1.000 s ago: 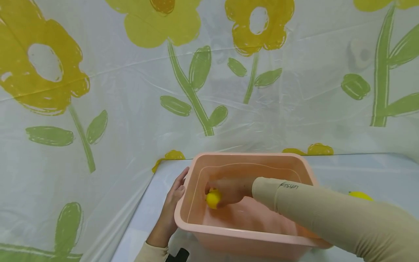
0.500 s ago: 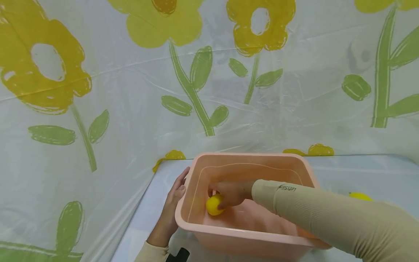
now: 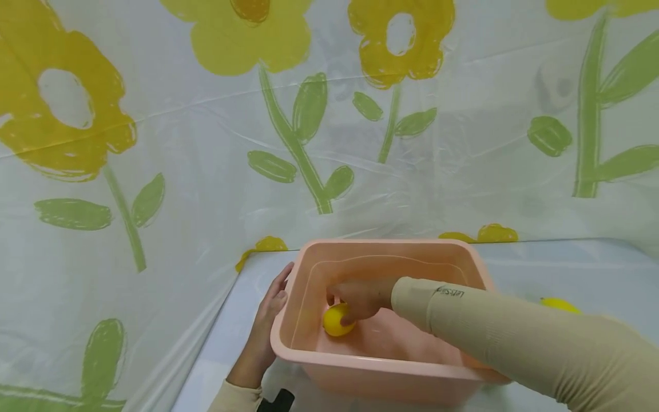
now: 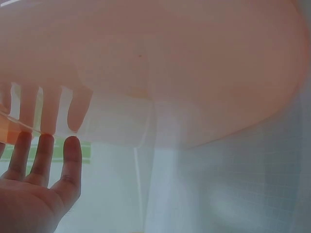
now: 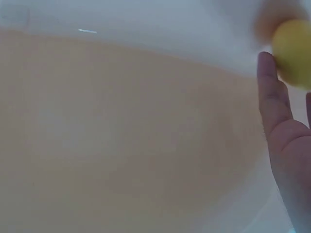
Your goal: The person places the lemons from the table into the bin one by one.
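A small round yellow lemon [image 3: 337, 320] is held by the curled fingers [image 3: 346, 316] of the right hand [image 3: 360, 299], low inside the pink plastic tub [image 3: 378, 366], near its left wall. The tub's left side is touched by the left hand [image 3: 268, 320], its fingers [image 4: 44, 151] kept straight. If the grip is loosened, the smooth lemon could be dropped and rolled away. The tub could be slid on the pale worktop [image 3: 566, 269] if pushed hard.

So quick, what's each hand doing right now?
Left hand: open, straight fingers flat against the outside of the pink tub.
Right hand: inside the tub, fingers curled on a yellow lemon.
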A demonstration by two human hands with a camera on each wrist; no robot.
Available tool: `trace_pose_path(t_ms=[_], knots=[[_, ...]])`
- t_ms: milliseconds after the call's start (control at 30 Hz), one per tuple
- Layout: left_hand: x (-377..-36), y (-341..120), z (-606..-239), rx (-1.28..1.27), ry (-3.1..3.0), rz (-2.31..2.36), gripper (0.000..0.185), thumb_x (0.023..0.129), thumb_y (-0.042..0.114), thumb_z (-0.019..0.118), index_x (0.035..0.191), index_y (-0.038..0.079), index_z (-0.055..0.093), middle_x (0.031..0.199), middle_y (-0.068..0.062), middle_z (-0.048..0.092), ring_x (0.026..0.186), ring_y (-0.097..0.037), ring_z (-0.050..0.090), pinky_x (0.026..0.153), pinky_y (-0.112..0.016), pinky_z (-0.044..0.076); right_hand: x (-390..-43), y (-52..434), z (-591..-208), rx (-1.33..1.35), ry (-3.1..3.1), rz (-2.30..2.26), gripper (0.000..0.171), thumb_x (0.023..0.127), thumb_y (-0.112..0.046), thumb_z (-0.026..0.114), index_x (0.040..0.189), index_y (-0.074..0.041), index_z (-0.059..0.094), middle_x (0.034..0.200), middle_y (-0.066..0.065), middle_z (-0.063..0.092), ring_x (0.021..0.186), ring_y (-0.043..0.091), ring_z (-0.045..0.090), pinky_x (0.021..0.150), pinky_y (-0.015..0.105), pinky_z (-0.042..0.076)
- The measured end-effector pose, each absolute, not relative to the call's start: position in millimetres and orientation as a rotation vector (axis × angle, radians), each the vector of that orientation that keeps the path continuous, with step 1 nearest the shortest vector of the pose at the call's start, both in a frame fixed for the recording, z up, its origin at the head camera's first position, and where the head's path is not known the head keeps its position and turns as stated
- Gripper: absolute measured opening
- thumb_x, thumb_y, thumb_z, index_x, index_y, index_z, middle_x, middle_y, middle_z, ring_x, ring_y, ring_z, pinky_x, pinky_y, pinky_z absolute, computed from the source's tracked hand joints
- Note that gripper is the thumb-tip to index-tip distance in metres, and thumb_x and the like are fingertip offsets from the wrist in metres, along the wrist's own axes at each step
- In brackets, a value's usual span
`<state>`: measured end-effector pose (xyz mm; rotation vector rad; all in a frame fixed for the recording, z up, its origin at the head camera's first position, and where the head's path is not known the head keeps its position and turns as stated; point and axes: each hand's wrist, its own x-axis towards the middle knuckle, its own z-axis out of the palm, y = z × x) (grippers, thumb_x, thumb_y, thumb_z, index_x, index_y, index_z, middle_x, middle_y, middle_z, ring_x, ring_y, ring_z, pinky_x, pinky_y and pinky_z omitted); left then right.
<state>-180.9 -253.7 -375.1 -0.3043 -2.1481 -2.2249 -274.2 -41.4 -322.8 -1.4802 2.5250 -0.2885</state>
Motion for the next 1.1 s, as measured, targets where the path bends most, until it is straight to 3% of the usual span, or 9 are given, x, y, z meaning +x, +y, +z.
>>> trace_pose_path(t_ms=[200, 433, 700, 933, 1100], knots=[[-181.2, -255.0, -374.2, -0.36, -2.123, -2.244, 0.055, 0.105, 0.032, 0.036, 0.159, 0.028, 0.024, 0.151, -0.008, 0.034, 0.132, -0.021, 0.045, 0.103, -0.024, 0.048, -270.6, -35.8, -307.9, -1.414, 2.542, -0.29, 0.03, 0.082, -0.04, 0.08, 0.106, -0.03, 0.065, 0.098, -0.01, 0.066, 0.086, 0.007, 0.057, 0.079, 0.023, 0.052], [-181.5, -255.1, -374.2, -0.354, -2.128, -2.248, 0.056, 0.105, 0.032, 0.035, 0.159, 0.027, 0.023, 0.149, -0.007, 0.035, 0.13, -0.021, 0.047, 0.102, -0.025, 0.048, -263.3, -26.3, -280.6, -1.212, 2.414, -0.563, 0.03, 0.09, -0.024, 0.074, 0.117, -0.021, 0.061, 0.114, 0.0, 0.065, 0.093, 0.011, 0.062, 0.085, 0.024, 0.054], [-181.1, -254.3, -375.8, -0.353, -2.125, -2.252, 0.055, 0.105, 0.034, 0.035, 0.158, 0.03, 0.024, 0.153, -0.004, 0.032, 0.133, -0.016, 0.045, 0.102, -0.022, 0.047, -252.1, 1.0, -242.4, -1.177, 2.383, -0.732, 0.035, 0.095, -0.029, 0.067, 0.128, -0.022, 0.057, 0.126, -0.001, 0.062, 0.11, 0.015, 0.063, 0.096, 0.033, 0.054], [-183.3, -257.1, -376.6, -0.409, -2.117, -2.24, 0.055, 0.104, 0.029, 0.036, 0.158, 0.028, 0.025, 0.14, -0.009, 0.04, 0.121, -0.019, 0.051, 0.097, -0.025, 0.051, -234.3, 32.9, -220.2, -1.207, 2.406, -0.908, 0.033, 0.098, -0.032, 0.064, 0.129, -0.024, 0.058, 0.127, -0.004, 0.063, 0.115, 0.015, 0.062, 0.1, 0.037, 0.053], [-187.0, -257.0, -377.3, -0.468, -2.1, -2.252, 0.058, 0.104, 0.025, 0.035, 0.16, 0.024, 0.022, 0.152, -0.002, 0.035, 0.129, -0.012, 0.048, 0.103, -0.022, 0.048, -220.9, 62.5, -215.9, -1.221, 2.388, -1.093, 0.03, 0.099, -0.027, 0.063, 0.128, -0.022, 0.058, 0.127, -0.003, 0.063, 0.115, 0.014, 0.063, 0.1, 0.038, 0.052]])
